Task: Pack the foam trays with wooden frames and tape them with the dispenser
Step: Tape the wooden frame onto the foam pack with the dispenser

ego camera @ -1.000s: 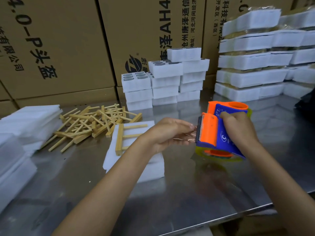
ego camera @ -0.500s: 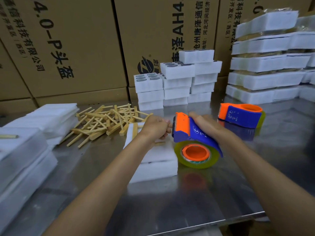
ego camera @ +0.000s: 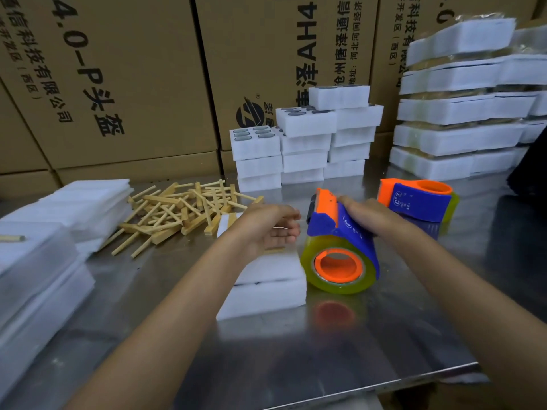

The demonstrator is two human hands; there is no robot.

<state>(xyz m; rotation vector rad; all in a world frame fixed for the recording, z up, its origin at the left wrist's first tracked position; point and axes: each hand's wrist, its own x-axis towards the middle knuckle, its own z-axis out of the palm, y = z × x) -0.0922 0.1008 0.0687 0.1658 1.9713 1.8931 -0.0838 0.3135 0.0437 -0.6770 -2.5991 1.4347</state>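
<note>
Two stacked white foam trays [ego camera: 268,292] lie on the steel table at the centre. A wooden frame [ego camera: 228,221] lies on top of them, mostly hidden under my left hand [ego camera: 268,229]. That hand hovers over the top tray with its fingers loosely extended, palm turned right, holding nothing I can make out. My right hand [ego camera: 365,216] grips the blue and orange tape dispenser [ego camera: 328,220] from above. Its yellowish tape roll [ego camera: 337,269] rests on the table against the right side of the trays, and its cutter end sits close to my left fingertips.
A second tape dispenser [ego camera: 417,199] lies behind my right hand. Loose wooden frames [ego camera: 177,214] are piled to the left, beside foam sheets [ego camera: 74,208]. Foam tray stacks [ego camera: 299,143] and taped packs [ego camera: 461,113] stand before cardboard boxes [ego camera: 133,84]. The table edge [ego camera: 384,386] runs near.
My right hand brought the dispenser from mid-air left and down beside the trays. My left hand went from pinching at the cutter, through a fist, to loosely extended fingers.
</note>
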